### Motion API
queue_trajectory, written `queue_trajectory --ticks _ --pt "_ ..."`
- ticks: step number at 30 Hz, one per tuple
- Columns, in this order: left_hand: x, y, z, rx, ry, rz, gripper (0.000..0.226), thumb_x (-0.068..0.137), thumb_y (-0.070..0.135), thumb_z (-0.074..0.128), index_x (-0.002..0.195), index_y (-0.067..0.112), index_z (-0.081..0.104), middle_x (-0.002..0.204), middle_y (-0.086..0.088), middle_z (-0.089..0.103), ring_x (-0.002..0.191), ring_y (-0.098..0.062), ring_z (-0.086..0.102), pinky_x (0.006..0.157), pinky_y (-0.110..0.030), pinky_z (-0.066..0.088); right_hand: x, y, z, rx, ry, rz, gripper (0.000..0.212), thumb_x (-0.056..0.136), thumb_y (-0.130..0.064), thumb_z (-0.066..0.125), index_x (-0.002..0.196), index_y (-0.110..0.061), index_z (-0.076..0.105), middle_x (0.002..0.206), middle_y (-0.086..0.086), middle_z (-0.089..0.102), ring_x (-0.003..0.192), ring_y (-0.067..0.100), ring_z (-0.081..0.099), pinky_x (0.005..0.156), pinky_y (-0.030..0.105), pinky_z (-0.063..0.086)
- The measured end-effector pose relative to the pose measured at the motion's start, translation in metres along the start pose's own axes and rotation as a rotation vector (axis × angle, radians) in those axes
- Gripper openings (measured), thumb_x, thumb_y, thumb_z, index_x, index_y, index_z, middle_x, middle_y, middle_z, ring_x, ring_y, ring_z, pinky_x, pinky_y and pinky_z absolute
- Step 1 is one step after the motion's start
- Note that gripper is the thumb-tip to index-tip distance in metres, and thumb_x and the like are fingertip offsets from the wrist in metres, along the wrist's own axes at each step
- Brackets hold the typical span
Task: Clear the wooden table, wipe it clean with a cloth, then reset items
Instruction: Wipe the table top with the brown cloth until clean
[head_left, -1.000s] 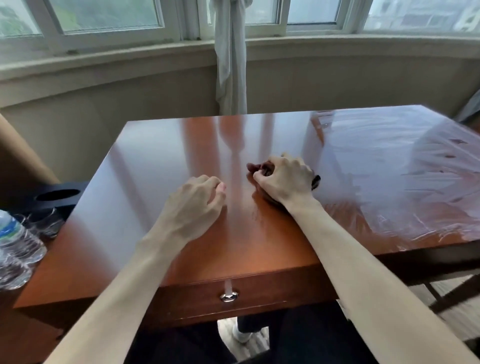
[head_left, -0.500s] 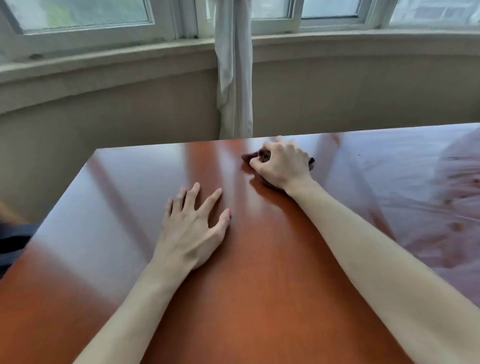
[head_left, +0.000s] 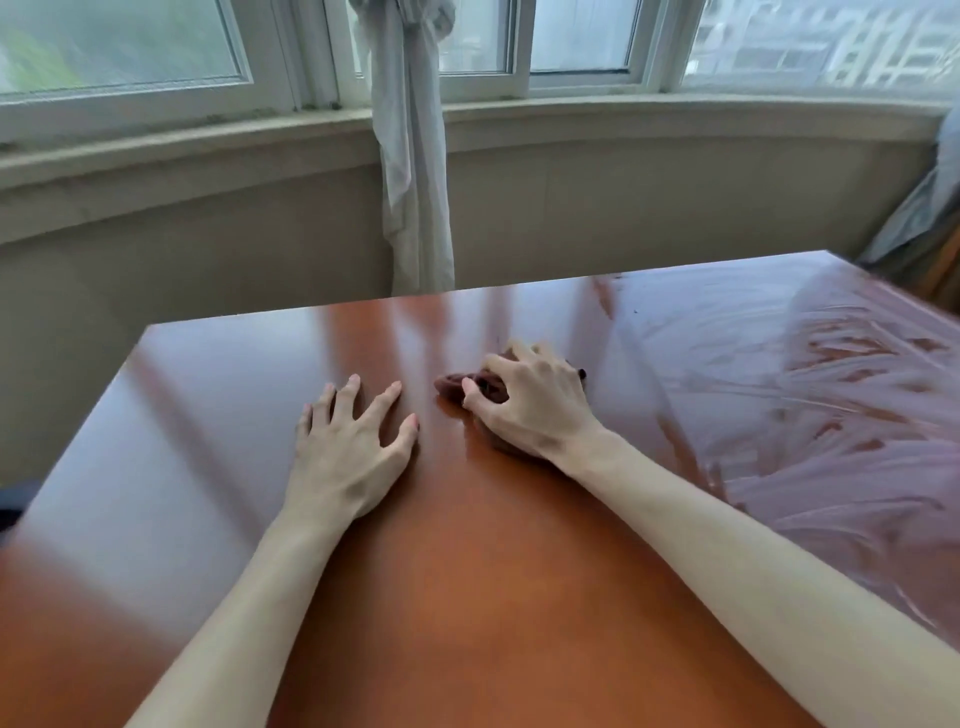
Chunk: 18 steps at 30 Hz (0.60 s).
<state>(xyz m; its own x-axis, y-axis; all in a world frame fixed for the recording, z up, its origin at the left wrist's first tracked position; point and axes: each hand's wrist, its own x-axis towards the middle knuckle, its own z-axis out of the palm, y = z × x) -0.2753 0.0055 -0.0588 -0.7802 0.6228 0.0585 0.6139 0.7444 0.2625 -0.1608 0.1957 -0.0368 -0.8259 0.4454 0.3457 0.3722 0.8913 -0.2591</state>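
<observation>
The glossy reddish wooden table (head_left: 467, 597) fills the lower view. My right hand (head_left: 535, 402) grips a bunched dark brown cloth (head_left: 457, 387) and presses it onto the tabletop near the middle; most of the cloth is hidden under the palm. My left hand (head_left: 348, 447) lies flat on the wood just left of it, fingers spread and straight. Wet wipe streaks (head_left: 831, 405) cover the right part of the tabletop.
A curved beige wall with a window sill (head_left: 571, 119) stands behind the table's far edge. A tied white curtain (head_left: 415, 171) hangs down at the centre. Grey fabric (head_left: 930, 202) leans at the far right corner.
My left hand went from loosely curled to flat with fingers spread. My right hand pushed the cloth away from me, then came back a little to the left. The view moved forward over the table.
</observation>
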Motion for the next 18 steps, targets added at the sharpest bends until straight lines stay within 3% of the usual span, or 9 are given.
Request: queue_trajectory --ticks 5,8,13,18 --pt "0.000 0.000 -0.001 -0.002 -0.026 -0.001 0.062 0.097 0.066 0.028 0.156 0.045 0.027 0.166 -0.005 0.020 0.153 -0.030 0.012 0.124 -0.048 0.010 -0.139 -0.028 -0.037 -0.038 0.077 -0.139 0.032 0.083 -0.060 0.059 0.094 -0.033 0.073 0.097 -0.005 0.061 0.090 0.024 0.057 0.080 0.036 0.050" --pt "-0.002 0.000 0.000 -0.002 -0.019 0.008 0.062 0.097 0.066 0.028 0.156 0.046 0.026 0.167 -0.004 0.019 0.154 -0.029 0.010 0.124 -0.048 0.010 -0.145 -0.025 -0.039 -0.002 0.099 -0.179 0.027 0.082 -0.056 0.061 0.091 -0.033 0.073 0.094 -0.007 0.062 0.087 0.024 0.057 0.079 0.036 0.050" --pt "0.002 -0.004 0.005 -0.013 0.009 0.016 0.064 0.095 0.069 0.023 0.155 0.048 0.026 0.167 -0.002 0.018 0.154 -0.026 0.009 0.125 -0.046 0.008 -0.004 0.027 -0.002 -0.084 0.118 0.040 0.038 0.081 -0.058 0.052 0.088 -0.028 0.073 0.088 -0.002 0.060 0.088 0.031 0.061 0.072 0.037 0.052" --pt "0.007 -0.006 0.011 0.019 0.039 -0.007 0.070 0.087 0.073 0.013 0.153 0.053 0.023 0.166 0.003 0.019 0.153 -0.022 0.009 0.125 -0.043 0.009 0.152 0.083 0.041 -0.139 0.137 0.192 0.035 0.089 -0.054 0.054 0.100 -0.028 0.074 0.105 0.007 0.063 0.106 0.037 0.058 0.077 0.037 0.039"
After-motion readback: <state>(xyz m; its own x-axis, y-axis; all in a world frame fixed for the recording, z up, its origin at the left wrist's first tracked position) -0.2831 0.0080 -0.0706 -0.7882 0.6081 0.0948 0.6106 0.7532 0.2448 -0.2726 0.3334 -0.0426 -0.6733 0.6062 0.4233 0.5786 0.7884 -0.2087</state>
